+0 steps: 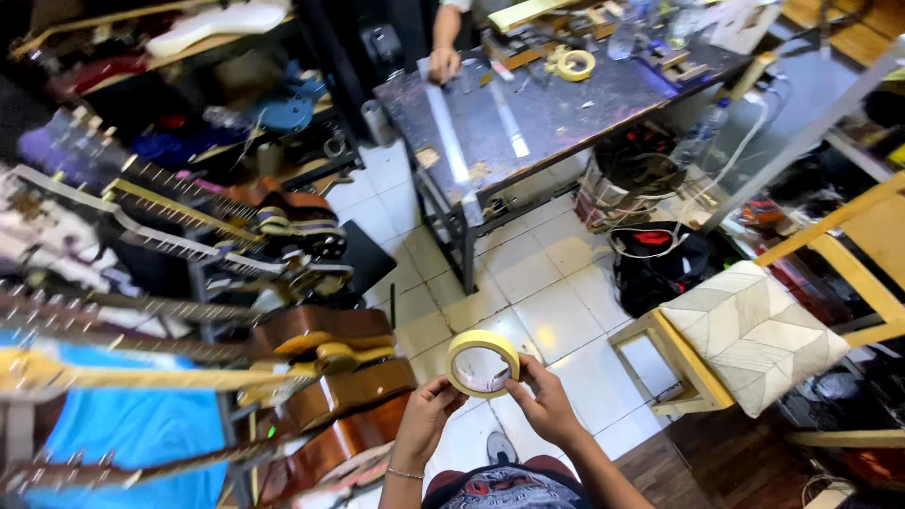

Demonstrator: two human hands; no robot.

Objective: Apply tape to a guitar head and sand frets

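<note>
A roll of yellow masking tape (482, 362) is held up in front of me over the white tiled floor. My left hand (429, 415) grips the roll's lower left edge, with a thin bracelet on that wrist. My right hand (544, 401) pinches its lower right edge, fingers on the rim. Both hands touch the roll.
A rack of guitars (189, 311) fills the left side. A dark metal workbench (556, 118) stands ahead with another tape roll (575, 64), strips and tools; another person's hand (443, 62) rests on its far edge. A cushioned wooden stool (735, 335) is at right, a black bag (655, 264) beside it.
</note>
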